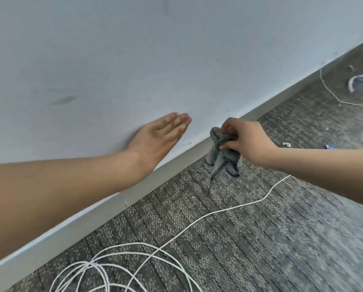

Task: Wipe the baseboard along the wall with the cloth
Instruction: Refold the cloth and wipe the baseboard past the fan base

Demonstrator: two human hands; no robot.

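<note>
A grey baseboard runs diagonally from lower left to upper right where the pale blue wall meets the carpet. My right hand grips a bunched grey cloth with a dark patterned edge, and the top of the cloth lies against the baseboard. Loose ends of the cloth hang down to the carpet. My left hand rests flat on the wall just above the baseboard, fingers straight and together, to the left of the cloth.
Grey patterned carpet covers the floor. A thin white cable crosses it and lies coiled in loops at the bottom centre. More cable and a white strip lie at the far right. Small bits of debris sit near my right wrist.
</note>
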